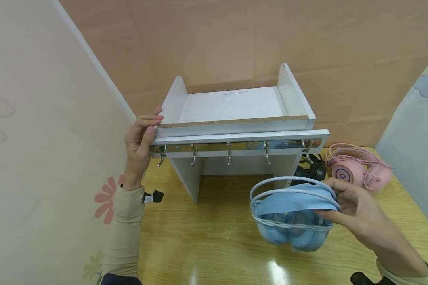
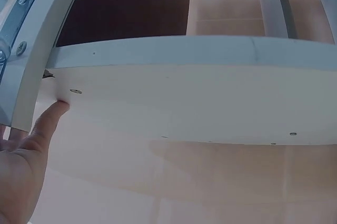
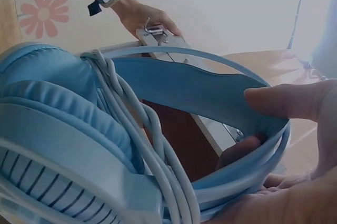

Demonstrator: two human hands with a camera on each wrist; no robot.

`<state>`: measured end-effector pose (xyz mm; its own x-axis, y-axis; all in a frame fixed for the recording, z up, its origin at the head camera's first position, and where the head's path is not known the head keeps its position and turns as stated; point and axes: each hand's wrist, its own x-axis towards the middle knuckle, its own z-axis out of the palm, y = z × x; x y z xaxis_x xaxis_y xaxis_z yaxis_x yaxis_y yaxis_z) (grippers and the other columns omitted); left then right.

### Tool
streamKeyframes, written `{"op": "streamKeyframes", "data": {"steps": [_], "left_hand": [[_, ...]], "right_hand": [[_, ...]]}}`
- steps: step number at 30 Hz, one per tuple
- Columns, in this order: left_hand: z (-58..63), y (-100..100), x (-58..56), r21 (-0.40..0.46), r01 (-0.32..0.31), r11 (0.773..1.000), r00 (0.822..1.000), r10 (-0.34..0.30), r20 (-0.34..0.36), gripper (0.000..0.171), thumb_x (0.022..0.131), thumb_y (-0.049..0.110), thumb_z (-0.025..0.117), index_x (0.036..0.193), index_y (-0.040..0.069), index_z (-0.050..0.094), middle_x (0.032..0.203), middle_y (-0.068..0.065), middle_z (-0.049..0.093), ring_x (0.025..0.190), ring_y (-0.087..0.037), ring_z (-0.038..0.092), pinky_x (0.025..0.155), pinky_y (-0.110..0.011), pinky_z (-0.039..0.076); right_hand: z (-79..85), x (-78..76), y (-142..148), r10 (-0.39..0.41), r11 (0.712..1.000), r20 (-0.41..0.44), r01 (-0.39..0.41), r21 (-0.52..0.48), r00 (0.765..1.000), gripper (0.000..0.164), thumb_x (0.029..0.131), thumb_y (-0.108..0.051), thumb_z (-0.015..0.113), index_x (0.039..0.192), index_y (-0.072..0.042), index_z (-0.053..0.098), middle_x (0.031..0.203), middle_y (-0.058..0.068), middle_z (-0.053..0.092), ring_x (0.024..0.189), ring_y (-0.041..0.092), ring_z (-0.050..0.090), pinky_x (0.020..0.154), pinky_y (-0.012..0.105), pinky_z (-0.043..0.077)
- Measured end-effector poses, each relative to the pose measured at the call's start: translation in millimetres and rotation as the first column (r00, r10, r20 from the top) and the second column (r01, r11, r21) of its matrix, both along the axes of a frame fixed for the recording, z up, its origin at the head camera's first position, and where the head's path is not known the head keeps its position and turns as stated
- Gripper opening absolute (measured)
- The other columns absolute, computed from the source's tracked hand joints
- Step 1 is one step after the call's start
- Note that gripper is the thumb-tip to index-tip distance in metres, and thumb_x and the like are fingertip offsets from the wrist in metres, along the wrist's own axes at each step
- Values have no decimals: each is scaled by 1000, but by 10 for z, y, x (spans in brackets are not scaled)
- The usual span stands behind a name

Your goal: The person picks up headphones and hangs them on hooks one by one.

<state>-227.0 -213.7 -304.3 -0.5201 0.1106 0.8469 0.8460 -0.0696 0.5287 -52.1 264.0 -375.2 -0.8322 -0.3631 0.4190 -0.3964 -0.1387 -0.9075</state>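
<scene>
A white wooden shelf (image 1: 235, 127) has a mirrored rail of metal hooks (image 1: 229, 146) along its front. My left hand (image 1: 139, 142) holds its left end, thumb by the rail and fingers at the side panel; in the left wrist view a fingertip presses on that panel (image 2: 174, 92). My right hand (image 1: 356, 213) grips the headband of light blue headphones (image 1: 294, 233), in front of the shelf's right side and below the hooks. In the right wrist view, their cable (image 3: 158, 145) is wound around them, and the ear cushions (image 3: 58, 98) face each other.
Pink headphones (image 1: 346, 172) lie on the wood-grain table (image 1: 199, 245) at right, beside black headphones (image 1: 317, 170) partly hidden by the shelf and blue headphones. A pale wall (image 1: 57, 138) stands close on the left, with a brown-covered surface (image 1: 235, 39) behind.
</scene>
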Motion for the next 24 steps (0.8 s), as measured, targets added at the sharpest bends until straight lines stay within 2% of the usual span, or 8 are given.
{"op": "streamKeyframes", "data": {"steps": [5,12,17,24], "left_hand": [[-5,0,1,1,-7,1000,1000,7,2,23,102,-2,49,111,-14,67,120,-3,74,142,-34,60,130,-55,35],[-1,1,-9,3,-12,1000,1000,12,-6,23,101,-2,50,110,-15,66,119,-4,74,141,-34,61,129,-56,36],[-6,4,-9,-1,-20,1000,1000,20,-5,23,102,-1,50,111,-15,66,118,-4,74,140,-34,61,129,-55,36],[-7,9,-7,2,-35,999,999,35,-7,23,102,0,50,111,-15,66,118,-4,74,140,-34,62,129,-55,36]], "right_hand": [[53,1,-124,6,1000,37,-7,18,999,47,86,34,55,121,4,61,109,-2,70,93,10,69,81,23,61],[27,-51,-246,61,996,0,-61,-72,998,48,82,37,54,120,9,59,110,4,69,92,13,70,80,23,61],[64,-50,-309,68,997,15,-68,-40,998,46,83,35,56,119,7,59,110,4,70,95,13,71,83,23,61],[78,-53,-375,82,996,40,-81,-41,996,43,85,33,56,117,5,59,107,2,69,90,14,68,78,26,59]]}}
